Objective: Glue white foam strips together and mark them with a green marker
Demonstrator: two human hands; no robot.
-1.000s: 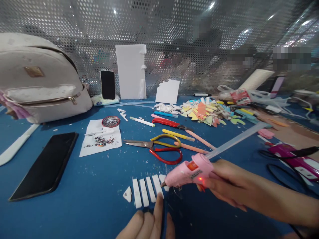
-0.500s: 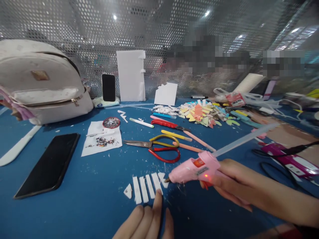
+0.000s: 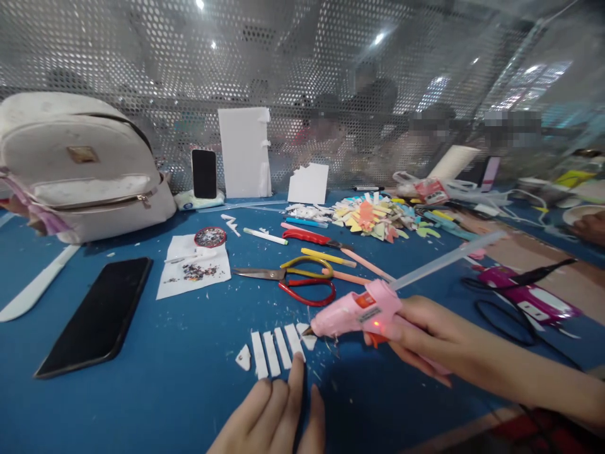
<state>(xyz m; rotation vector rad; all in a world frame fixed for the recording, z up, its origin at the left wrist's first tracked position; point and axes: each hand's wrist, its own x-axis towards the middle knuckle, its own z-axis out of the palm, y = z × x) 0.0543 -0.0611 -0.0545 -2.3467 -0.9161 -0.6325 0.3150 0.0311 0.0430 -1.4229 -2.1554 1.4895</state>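
Observation:
My right hand (image 3: 425,337) is wrapped round a pink hot glue gun (image 3: 352,312) with a lit red light and a clear glue stick rising from its back. The gun's nozzle is at a small white tail-shaped piece (image 3: 309,338), partly covering it. My left hand (image 3: 278,410) has its index finger stretched onto the lower end of a white strip (image 3: 293,340), thumb apart, holding nothing. Several white strips (image 3: 271,354) lie side by side in a row. A white triangular piece (image 3: 243,358) with a dark dot lies at the row's left end.
Scissors (image 3: 307,291), a red-handled cutter (image 3: 307,236) and pens lie beyond the pieces. A black phone (image 3: 97,315) and a paper with dark bits (image 3: 174,280) are left. Coloured scraps (image 3: 371,214), a backpack (image 3: 89,170) and a purple power strip (image 3: 529,293) stand around.
The glue gun has moved left, its nozzle now over the tail-shaped piece. My left index finger stays on the same strip. The whole view has shifted slightly.

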